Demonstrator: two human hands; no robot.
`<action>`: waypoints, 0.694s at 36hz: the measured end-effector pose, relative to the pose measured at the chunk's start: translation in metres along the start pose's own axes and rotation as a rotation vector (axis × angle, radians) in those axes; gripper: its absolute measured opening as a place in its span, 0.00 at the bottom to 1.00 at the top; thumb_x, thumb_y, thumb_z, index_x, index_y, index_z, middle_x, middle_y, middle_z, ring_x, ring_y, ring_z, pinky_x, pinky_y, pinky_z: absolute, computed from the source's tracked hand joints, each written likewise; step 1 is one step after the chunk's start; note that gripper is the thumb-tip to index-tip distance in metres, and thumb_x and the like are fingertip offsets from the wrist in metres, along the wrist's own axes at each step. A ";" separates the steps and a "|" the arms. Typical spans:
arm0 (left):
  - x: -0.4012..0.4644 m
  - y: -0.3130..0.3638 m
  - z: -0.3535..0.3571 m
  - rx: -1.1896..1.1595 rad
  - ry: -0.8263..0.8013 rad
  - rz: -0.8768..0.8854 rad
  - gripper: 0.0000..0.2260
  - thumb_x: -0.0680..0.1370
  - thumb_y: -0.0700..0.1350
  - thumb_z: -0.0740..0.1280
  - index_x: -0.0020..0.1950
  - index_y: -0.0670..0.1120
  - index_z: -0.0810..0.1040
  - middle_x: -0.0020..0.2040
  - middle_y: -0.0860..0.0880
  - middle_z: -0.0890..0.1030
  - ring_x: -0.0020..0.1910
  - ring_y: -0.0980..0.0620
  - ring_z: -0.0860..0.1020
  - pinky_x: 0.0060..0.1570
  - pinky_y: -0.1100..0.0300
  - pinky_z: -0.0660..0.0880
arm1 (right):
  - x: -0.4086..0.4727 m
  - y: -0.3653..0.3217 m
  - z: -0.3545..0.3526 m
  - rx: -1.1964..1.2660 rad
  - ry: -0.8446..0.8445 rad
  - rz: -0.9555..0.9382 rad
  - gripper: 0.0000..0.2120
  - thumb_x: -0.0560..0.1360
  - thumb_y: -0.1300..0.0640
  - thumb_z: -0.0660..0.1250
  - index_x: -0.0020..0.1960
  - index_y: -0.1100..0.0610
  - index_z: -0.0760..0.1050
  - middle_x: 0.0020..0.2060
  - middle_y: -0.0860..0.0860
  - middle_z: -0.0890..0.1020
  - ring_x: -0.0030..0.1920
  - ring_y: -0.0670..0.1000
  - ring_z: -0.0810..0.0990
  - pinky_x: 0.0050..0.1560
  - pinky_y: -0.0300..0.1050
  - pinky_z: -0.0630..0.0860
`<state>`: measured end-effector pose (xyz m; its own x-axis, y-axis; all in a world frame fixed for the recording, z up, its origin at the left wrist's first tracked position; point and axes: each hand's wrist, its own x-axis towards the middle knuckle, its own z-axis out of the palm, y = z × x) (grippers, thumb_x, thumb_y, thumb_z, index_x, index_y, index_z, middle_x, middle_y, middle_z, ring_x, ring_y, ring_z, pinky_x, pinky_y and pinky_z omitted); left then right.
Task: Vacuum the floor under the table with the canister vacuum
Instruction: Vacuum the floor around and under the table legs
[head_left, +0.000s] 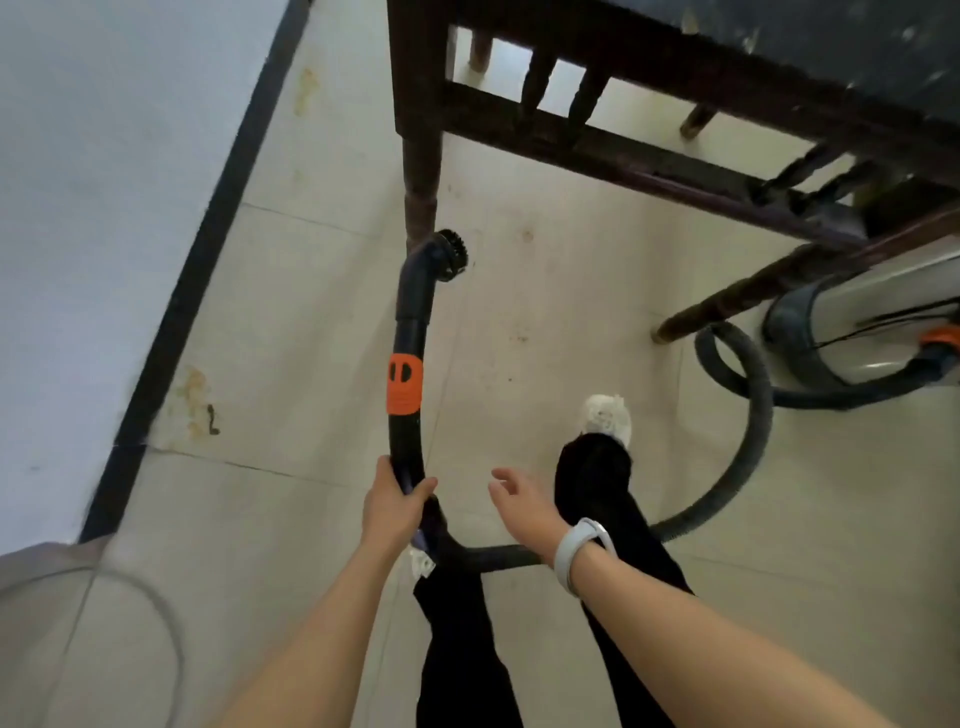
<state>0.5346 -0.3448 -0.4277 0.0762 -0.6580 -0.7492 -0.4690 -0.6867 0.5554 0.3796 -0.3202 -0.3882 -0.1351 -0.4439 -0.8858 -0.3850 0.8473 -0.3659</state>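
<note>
Black and curved, the plastic vacuum wand (406, 395) with its orange slider patch (404, 384) sits in my left hand (393, 512), fingers and thumb wrapped round the lower end of the tube. Up at the far end, the small round black bristle brush head (451, 255) hangs right beside the foot of the dark brown turned wooden table leg (421, 171), over the pale cream tiled floor (519, 322). My right hand (522, 501) floats free just beside the wand, fingers loosely spread and holding nothing, a light grey band (576, 551) snug on the wrist. Below that wrist the grey ribbed flexible hose (748, 410) runs off from the handle, sweeps across the tiles and loops round to the white and grey canister vacuum body (852, 332) parked at the right, half tucked under the table's lower rail. That dark wooden table frame (623, 150) with its spindles fills the top of my view, dark tabletop above it. Down between my arms I see my black trouser legs (597, 499) and one white shoe (608, 415) planted on the tiles. Off to the left, a black skirting strip (202, 249) runs along the pale wall (104, 156), with yellowish stains on the tiles next to it.
</note>
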 end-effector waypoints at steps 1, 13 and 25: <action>-0.002 0.000 -0.002 -0.007 0.003 0.005 0.14 0.75 0.42 0.70 0.54 0.44 0.67 0.49 0.45 0.76 0.49 0.44 0.76 0.47 0.54 0.72 | -0.004 0.003 0.001 -0.004 0.017 0.001 0.19 0.82 0.55 0.54 0.72 0.57 0.63 0.69 0.54 0.70 0.68 0.53 0.69 0.65 0.42 0.65; -0.014 0.036 -0.010 -0.232 0.019 0.055 0.15 0.76 0.46 0.70 0.58 0.45 0.69 0.52 0.48 0.76 0.55 0.46 0.76 0.56 0.53 0.73 | -0.034 0.010 -0.012 0.238 0.229 0.162 0.22 0.82 0.56 0.55 0.74 0.59 0.61 0.70 0.56 0.68 0.69 0.57 0.67 0.67 0.48 0.65; -0.005 0.064 -0.046 -0.775 0.032 -0.187 0.15 0.80 0.47 0.64 0.61 0.40 0.68 0.54 0.43 0.76 0.53 0.43 0.77 0.49 0.46 0.77 | -0.014 0.021 0.009 0.836 0.391 0.521 0.23 0.78 0.46 0.58 0.63 0.63 0.69 0.59 0.60 0.74 0.61 0.63 0.73 0.61 0.59 0.73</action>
<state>0.5453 -0.3994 -0.3718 0.1238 -0.5110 -0.8506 0.2986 -0.7983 0.5230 0.3819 -0.2932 -0.3857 -0.4442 0.0945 -0.8909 0.5352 0.8255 -0.1792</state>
